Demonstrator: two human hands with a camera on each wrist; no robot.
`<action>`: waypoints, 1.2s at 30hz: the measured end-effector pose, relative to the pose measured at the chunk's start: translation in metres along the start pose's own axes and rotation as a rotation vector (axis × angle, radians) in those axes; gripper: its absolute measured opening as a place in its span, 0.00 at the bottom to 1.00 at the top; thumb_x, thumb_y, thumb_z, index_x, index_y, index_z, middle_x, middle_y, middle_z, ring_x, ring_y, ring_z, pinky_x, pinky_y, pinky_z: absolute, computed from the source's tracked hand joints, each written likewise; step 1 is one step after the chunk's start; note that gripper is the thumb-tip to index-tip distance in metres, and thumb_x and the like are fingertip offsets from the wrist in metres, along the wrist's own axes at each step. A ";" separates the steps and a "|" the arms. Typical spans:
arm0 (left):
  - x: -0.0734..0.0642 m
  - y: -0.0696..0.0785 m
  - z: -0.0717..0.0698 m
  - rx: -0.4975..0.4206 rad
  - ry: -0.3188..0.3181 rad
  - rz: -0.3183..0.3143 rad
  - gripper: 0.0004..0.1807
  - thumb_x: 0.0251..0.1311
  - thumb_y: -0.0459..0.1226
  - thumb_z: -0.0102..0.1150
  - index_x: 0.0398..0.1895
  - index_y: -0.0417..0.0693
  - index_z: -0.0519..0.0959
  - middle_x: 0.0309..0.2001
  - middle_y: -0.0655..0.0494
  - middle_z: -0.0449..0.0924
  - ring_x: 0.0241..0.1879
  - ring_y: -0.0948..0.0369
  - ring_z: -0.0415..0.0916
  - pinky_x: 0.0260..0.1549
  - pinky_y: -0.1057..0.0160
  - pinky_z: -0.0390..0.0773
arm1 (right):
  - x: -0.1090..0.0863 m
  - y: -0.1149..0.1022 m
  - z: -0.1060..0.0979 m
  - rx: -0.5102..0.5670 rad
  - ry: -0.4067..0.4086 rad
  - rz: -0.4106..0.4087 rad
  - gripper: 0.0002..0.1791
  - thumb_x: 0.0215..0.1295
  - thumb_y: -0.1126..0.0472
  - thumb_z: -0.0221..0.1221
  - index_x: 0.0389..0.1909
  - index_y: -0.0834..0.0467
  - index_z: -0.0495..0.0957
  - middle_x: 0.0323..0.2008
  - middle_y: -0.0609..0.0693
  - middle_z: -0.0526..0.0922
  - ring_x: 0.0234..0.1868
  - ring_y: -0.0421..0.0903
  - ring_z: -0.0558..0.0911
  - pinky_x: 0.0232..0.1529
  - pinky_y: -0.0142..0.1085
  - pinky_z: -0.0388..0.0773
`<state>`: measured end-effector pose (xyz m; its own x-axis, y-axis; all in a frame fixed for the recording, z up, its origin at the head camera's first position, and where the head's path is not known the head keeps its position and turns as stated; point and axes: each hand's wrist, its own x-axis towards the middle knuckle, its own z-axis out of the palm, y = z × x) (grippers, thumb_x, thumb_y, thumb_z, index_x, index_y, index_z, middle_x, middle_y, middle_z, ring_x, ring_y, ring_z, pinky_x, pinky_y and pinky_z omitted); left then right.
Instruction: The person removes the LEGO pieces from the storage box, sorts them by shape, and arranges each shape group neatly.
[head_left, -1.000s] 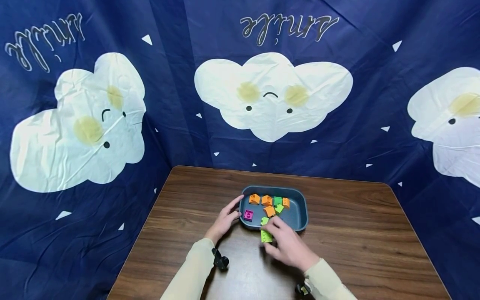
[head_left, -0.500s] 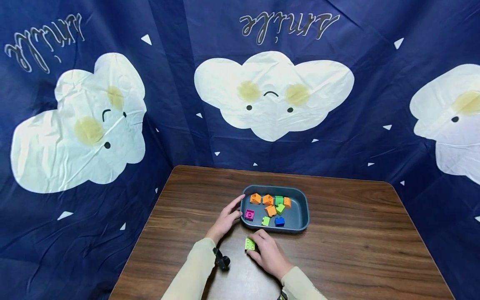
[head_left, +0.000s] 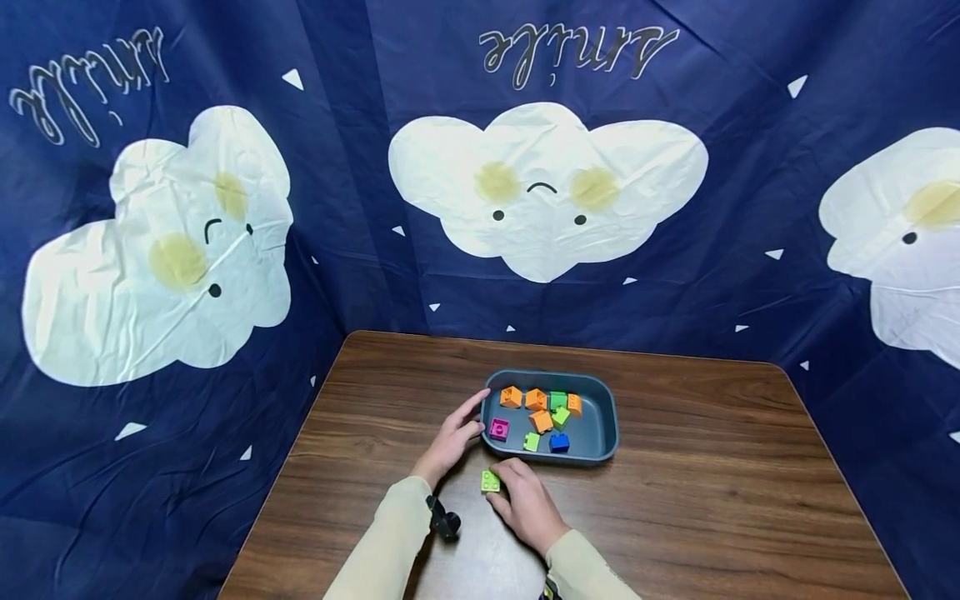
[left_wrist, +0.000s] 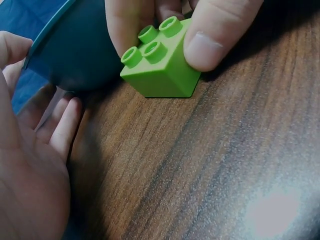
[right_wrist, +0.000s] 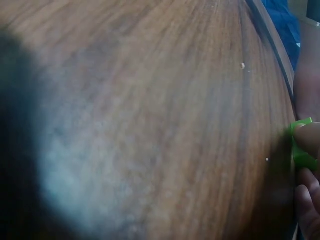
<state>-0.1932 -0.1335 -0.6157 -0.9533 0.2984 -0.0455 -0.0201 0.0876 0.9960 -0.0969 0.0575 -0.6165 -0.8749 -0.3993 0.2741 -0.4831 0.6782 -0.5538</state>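
- So since half a second ago my right grip and the lime green brick in it have slid a bit further left along the near side of the tray.
- Right grip's narrow: thumb on one side of the brick, fingers on the other, four studs facing up.
- Brick's outside the tray, just in front of its near left corner. It's right down at the tabletop, though I can't tell if the bottom touches.
- Left grip is spread wide, thumb and a finger against the tray's left rim.
- In the tray: magenta brick by the left end, small lime piece and blue brick along the near side.
- Farther back there are four orange pieces, a darker green brick and another lime piece.
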 end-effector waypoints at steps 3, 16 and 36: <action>0.001 -0.001 0.000 0.001 -0.001 0.001 0.36 0.71 0.29 0.50 0.82 0.56 0.64 0.81 0.45 0.59 0.75 0.43 0.64 0.70 0.41 0.70 | 0.001 0.000 0.001 -0.005 0.007 -0.013 0.22 0.63 0.59 0.74 0.56 0.61 0.84 0.50 0.49 0.84 0.51 0.45 0.83 0.55 0.42 0.84; 0.001 -0.001 0.000 0.005 -0.004 0.013 0.36 0.71 0.29 0.49 0.82 0.58 0.64 0.81 0.46 0.59 0.76 0.44 0.64 0.70 0.43 0.70 | 0.003 0.001 0.003 -0.013 0.023 -0.035 0.22 0.61 0.58 0.75 0.55 0.60 0.85 0.50 0.50 0.86 0.50 0.47 0.83 0.53 0.43 0.84; 0.001 -0.003 0.000 -0.006 0.014 0.031 0.37 0.69 0.28 0.50 0.81 0.54 0.65 0.80 0.44 0.62 0.73 0.43 0.67 0.68 0.41 0.72 | -0.010 -0.001 -0.007 0.056 -0.037 0.046 0.29 0.63 0.52 0.74 0.62 0.59 0.82 0.58 0.48 0.78 0.57 0.44 0.81 0.60 0.44 0.82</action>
<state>-0.1937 -0.1336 -0.6192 -0.9577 0.2875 -0.0134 0.0080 0.0731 0.9973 -0.0881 0.0652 -0.6131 -0.8937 -0.3918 0.2187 -0.4388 0.6610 -0.6087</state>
